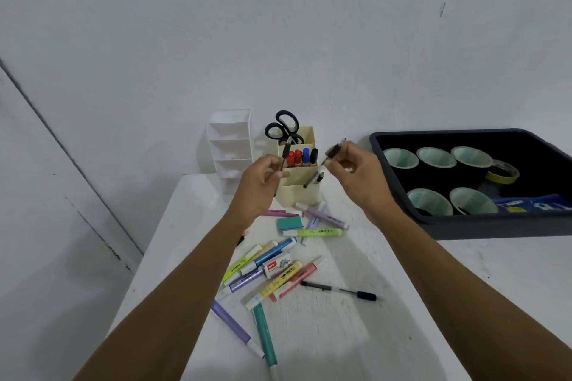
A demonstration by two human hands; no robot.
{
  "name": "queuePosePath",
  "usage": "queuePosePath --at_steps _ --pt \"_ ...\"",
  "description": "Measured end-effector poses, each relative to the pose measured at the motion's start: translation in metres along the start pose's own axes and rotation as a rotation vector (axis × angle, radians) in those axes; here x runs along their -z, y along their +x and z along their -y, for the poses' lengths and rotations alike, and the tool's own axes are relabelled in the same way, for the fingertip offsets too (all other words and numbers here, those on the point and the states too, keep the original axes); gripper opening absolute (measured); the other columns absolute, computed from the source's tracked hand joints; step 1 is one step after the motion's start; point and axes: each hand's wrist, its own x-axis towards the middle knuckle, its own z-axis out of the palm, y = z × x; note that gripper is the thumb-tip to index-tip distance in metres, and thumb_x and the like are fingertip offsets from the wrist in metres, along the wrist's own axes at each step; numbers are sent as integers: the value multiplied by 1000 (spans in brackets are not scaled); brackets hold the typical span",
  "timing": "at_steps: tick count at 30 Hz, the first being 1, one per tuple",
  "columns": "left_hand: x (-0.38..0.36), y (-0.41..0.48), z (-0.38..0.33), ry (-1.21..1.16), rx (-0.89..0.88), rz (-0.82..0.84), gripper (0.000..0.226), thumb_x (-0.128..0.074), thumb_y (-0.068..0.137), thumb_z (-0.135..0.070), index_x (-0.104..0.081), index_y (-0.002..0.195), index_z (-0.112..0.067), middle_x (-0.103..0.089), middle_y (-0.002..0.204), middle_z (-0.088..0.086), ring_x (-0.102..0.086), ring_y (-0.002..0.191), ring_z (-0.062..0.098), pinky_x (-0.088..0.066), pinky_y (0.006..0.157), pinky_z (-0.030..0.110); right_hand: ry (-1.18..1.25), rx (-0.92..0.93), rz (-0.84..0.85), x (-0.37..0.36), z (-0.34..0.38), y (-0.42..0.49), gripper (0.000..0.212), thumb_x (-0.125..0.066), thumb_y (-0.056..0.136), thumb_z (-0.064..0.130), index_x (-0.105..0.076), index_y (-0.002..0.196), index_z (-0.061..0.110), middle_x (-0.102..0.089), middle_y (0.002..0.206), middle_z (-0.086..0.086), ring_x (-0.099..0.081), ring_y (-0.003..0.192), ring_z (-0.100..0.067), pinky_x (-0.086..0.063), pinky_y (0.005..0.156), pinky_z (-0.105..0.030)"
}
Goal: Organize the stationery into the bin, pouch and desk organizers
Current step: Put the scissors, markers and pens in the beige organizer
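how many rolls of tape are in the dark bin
6. Three dark rolls line the bin's far side, two sit along its near side, and a yellow roll lies right of the far row. The frame's edge may hide more.

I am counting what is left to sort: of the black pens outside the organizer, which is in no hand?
The black pen lying flat on the table. The left hand and right hand each pinch one of the other two.

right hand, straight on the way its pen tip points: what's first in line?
Likely the cream organizer, front compartment: the right hand slants its pen down-left at it. Depth unclear.
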Motion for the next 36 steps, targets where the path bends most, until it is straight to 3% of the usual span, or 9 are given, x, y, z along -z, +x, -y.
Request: queuePosePath --at_steps 2,5,8,13,19,23,26,32,36 --pt "-3 10 -1 45 -40 -43 12 -54 95 -7 -62 102 -13 -67 102 -1 -63 95 5 -46 79 14 -93 46 -27 -6 5 11 6 -68 88 18 -67 94 16 -67 83 11 -60 76 3 -44 67 -11" --pt "-7 20 -4 127 -74 -128 10 -59 92 -9 -64 100 -13 -66 96 -5 -59 89 0 -42 75 5 -224 86 -21 -15 4 23 7 -69 87 21 -67 94 21 -66 86 11 -61 84 -4 -43 68 -16" --pt "-13 26 0 189 -123 -104 16 -62 90 -7 -63 103 -16 -67 94 -5 -63 89 8 -48 81 16 -380 88 42 -21 -5 25 14 -68 88 22 -67 102 19 -67 97 5 -58 89 -8 -41 74 -18" --pt "-24 25 10 351 -120 -3 26 -64 88 -6 -63 113 -13 -68 96 1 -64 87 14 -52 83 26 -484 76 112 -24 -17 23 19 -64 91 23 -69 109 17 -66 109 -2 -49 91 -6 -28 66 -6" --pt "-31 24 19 458 -100 30 19 -64 88 -7 -63 105 -14 -70 98 4 -65 88 18 -52 80 26 -507 135 172 -24 -23 26 22 -59 92 19 -69 113 20 -67 115 1 -50 103 -15 -40 88 -28" --pt "-36 26 19 492 -67 42 26 -64 90 -11 -62 115 -16 -69 110 6 -65 97 21 -47 88 27 -450 114 200 -24 -28 21 30 -63 90 19 -64 120 24 -65 117 5 -49 102 -11 -39 88 -27" --pt "-39 26 21 531 -82 53 28 -65 89 -12 -63 116 -17 -68 110 7 -63 97 23 -47 85 28 -405 63 204 -22 -35 14 37 -66 86 15 -61 122 26 -62 119 6 -50 101 -11 -44 87 -29" --pt "-40 27 23 574 -82 76 26 -65 89 -18 -66 115 -22 -68 108 6 -64 96 23 -54 86 37 -378 -12 138 -23 -43 8 40 -65 88 5 -61 123 24 -64 112 6 -55 92 -6 -50 83 -21" --pt "-41 27 23 586 -97 73 29 -63 90 -17 -65 118 -26 -70 109 5 -65 97 24 -54 88 40 -327 -9 96 -27 -43 8 36 -62 89 1 -64 120 20 -67 110 4 -57 89 -4 -43 74 -4"
